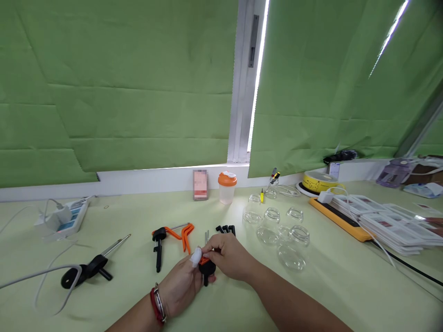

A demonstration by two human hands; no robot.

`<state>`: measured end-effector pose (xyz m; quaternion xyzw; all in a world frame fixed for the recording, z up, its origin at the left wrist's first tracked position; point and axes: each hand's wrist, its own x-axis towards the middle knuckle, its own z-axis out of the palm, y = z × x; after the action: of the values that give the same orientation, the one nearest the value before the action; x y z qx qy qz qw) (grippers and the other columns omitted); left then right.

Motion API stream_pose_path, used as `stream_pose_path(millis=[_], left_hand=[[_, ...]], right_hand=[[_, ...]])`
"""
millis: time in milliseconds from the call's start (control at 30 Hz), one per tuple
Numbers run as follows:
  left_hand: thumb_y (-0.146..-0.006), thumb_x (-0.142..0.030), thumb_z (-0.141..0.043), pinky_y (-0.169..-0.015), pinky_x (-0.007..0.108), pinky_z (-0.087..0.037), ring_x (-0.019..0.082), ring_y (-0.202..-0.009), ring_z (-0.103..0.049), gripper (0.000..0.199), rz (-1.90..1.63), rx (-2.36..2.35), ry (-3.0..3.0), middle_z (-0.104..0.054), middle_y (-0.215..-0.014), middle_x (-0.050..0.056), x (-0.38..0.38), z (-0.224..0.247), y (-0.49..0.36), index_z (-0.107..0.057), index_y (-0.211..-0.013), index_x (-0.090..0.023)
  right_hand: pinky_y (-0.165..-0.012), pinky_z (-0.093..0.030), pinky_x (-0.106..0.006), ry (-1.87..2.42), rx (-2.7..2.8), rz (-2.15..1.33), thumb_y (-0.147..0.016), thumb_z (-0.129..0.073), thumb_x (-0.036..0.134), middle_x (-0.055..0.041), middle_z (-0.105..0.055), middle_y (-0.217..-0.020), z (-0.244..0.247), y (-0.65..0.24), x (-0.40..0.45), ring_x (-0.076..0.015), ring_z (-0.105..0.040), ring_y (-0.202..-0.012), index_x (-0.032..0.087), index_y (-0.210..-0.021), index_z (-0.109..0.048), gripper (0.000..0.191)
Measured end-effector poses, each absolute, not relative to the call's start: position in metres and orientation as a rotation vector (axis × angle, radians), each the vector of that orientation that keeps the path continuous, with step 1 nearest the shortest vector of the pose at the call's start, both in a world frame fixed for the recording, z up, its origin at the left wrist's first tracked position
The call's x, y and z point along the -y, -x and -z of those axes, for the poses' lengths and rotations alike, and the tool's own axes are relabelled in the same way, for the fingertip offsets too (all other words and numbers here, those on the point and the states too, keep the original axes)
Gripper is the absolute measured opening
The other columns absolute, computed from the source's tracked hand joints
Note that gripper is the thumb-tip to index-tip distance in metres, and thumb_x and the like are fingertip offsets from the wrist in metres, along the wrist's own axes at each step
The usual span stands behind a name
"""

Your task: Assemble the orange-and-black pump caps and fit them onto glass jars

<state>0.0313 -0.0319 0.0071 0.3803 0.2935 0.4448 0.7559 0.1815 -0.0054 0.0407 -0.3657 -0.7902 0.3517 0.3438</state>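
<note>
Low in the middle, my left hand (pixel 182 283) is closed around a black round plastic part with an orange piece (pixel 206 267). White tape or bandage covers its thumb. My right hand (pixel 230 258) pinches at the orange piece from above; its fingertips partly hide it. Two thin metal rods (pixel 206 236) stick up just behind the fingers. Several small black plastic pieces (pixel 226 229) lie beyond my right hand. To the left lie a black-and-orange tool (pixel 159 246) with a metal rod, a loose orange lever (pixel 187 236), and a longer black tool (pixel 95 266) with metal prongs.
Several clear glass jars (pixel 292 253) stand right of my hands. Behind are an orange-lidded cup (pixel 227 190) and screwdrivers (pixel 272 179). An orange-and-black power strip (pixel 341 220) and stacked white plastic frames (pixel 391 226) lie right. Cables run from a white power strip (pixel 74 219) at left.
</note>
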Motion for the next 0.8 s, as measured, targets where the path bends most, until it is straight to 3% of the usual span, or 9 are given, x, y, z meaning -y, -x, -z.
stream_pose_path(millis=[400,567,700,800], left_hand=[[-0.082,-0.051,-0.051,-0.068,0.033,-0.04,0.017,-0.071,-0.048,0.038,-0.989,-0.625,-0.788,-0.057,-0.081,0.007,0.0317,-0.008,-0.0315,-0.064,-0.082,-0.015],[-0.084,-0.05,-0.048,-0.074,0.034,-0.041,0.017,-0.072,-0.051,0.039,-0.967,-0.608,-0.763,-0.06,-0.082,0.007,0.0311,-0.009,-0.0323,-0.065,-0.085,-0.016],[-0.087,-0.043,-0.048,-0.081,0.032,-0.041,0.017,-0.08,-0.054,0.032,-0.964,-0.554,-0.763,-0.062,-0.095,0.008,0.0304,-0.0094,-0.0295,-0.065,-0.096,-0.017],[-0.085,-0.034,-0.055,-0.086,0.033,-0.04,0.02,-0.094,-0.054,0.026,-0.9,-0.473,-0.83,-0.061,-0.103,0.008,0.0289,-0.0089,-0.0239,-0.064,-0.103,-0.019]], right_hand=[[-0.062,-0.046,-0.021,0.961,2.107,-0.876,-0.077,-0.053,0.014,0.0005,-0.066,-0.08,-0.0417,-0.1833,0.0039,-0.0113,-0.061,-0.069,0.021,-0.08,-0.07,0.018],[-0.071,-0.045,-0.022,0.881,2.308,-0.754,-0.073,-0.064,0.02,0.0007,-0.065,-0.083,-0.0431,-0.1862,0.0031,-0.0123,-0.061,-0.076,0.021,-0.077,-0.069,0.007],[-0.069,-0.044,-0.023,0.887,2.422,-0.542,-0.06,-0.075,0.026,0.0004,-0.063,-0.089,-0.0406,-0.1857,0.0029,-0.0147,-0.059,-0.079,0.021,-0.084,-0.066,0.027],[-0.068,-0.042,-0.024,0.905,2.494,-0.372,-0.06,-0.07,0.02,-0.0012,-0.062,-0.091,-0.039,-0.1838,0.0043,-0.0163,-0.058,-0.081,0.019,-0.086,-0.063,0.027]])
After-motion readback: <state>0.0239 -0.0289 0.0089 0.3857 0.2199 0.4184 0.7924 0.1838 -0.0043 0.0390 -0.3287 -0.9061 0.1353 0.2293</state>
